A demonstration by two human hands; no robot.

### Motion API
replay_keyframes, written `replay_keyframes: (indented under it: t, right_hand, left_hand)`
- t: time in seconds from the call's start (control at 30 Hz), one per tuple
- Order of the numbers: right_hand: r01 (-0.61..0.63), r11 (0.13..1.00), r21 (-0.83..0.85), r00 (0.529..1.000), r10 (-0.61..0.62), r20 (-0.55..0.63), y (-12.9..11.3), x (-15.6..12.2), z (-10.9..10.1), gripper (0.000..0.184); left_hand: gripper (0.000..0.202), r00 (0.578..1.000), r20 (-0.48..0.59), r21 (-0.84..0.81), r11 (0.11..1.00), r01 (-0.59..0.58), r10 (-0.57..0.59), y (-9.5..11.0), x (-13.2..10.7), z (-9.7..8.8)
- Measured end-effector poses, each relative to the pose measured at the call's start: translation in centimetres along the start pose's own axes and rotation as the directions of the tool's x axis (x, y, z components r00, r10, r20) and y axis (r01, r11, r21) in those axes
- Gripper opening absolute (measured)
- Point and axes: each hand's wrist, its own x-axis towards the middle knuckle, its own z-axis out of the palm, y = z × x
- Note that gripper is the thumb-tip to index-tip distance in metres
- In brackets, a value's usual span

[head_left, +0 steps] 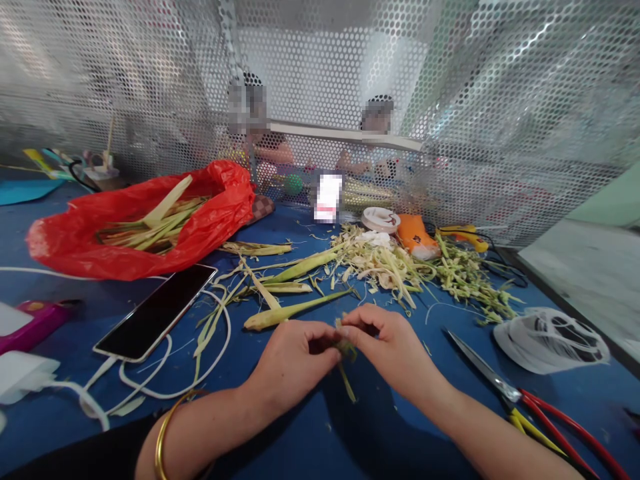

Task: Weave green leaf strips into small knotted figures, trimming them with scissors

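Observation:
Both my hands meet above the blue table [310, 440] and pinch a small folded green leaf strip [345, 350] between them. My left hand [293, 363] is closed on its left end and wears a gold bangle [165, 433] on the wrist. My right hand [387, 347] is closed on its right end. A tail of the strip hangs down toward me. Longer green leaf stalks [295, 310] lie just beyond my fingers.
A red plastic bag [210, 220] of leaves lies far left. A phone [157, 310] with a white cable [150, 383] sits left. Leaf scraps [395, 263], tape roll [380, 219], orange object [417, 237], scissors [505, 387], white bag [550, 340]. Perforated screen [500, 133] behind; two people beyond it.

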Motion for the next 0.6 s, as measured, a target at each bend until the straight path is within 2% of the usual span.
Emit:
replay_keyframes:
  t: [0.1, 0.23, 0.3, 0.43, 0.6]
  right_hand:
    - [0.059, 0.997, -0.053, 0.998, -0.059, -0.015, -0.3, 0.0, -0.3, 0.017]
    - [0.065, 0.998, -0.007, 0.995, -0.066, -0.073, -0.8, -0.2, -0.2, 0.019]
    - [0.077, 0.997, -0.014, 0.994, -0.078, -0.077, -0.9, -0.4, 0.0, 0.019]
    - [0.19, 0.966, -0.176, 0.971, -0.212, -0.113, -0.5, -0.5, 0.2, 0.016]
    - [0.178, 0.966, -0.187, 0.977, -0.197, -0.086, 0.0, -0.5, 0.5, 0.015]
  left_hand:
    - [0.016, 0.997, 0.056, 0.123, 0.991, -0.054, 0.047, -0.1, -0.2, -0.1]
    - [0.019, 0.975, 0.213, 0.071, 0.995, -0.074, 0.057, -0.4, -0.4, -0.1]
    - [0.018, 0.962, 0.27, 0.042, 0.998, -0.052, 0.038, -0.3, -0.4, -0.2]
    - [0.022, 0.94, 0.342, -0.059, 0.998, 0.031, -0.009, 0.2, -0.3, -0.4]
    - [0.029, 0.917, 0.397, -0.21, 0.968, 0.139, -0.046, 0.8, -0.2, -0.4]
